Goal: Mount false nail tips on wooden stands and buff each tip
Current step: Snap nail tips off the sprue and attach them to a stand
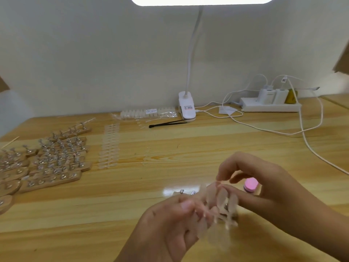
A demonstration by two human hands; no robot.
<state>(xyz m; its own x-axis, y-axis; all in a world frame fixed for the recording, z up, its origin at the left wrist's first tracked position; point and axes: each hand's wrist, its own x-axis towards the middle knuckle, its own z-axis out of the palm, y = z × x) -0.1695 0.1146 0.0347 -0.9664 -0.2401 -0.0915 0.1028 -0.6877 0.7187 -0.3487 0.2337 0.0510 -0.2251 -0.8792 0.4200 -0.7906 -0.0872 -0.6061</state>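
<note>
Near the front edge of the tabletop (188,148) we see the left hand (170,225) gripping a strip of clear nail tips (221,201), fingers curled round its lower end. The right hand (264,186) pinches one tip at the strip's top. Wooden stands (56,161) crowd the left edge; a pink buffer (250,184) sits just behind the right hand.

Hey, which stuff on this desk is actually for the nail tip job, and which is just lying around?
For the job: tip strip gripped by left hand; tip pinched by right hand; wooden stands; loose tip strips; bagged tips; pink buffer.
Lying about: power strip; chargers; white cables; black tool; clip lamp.
</note>
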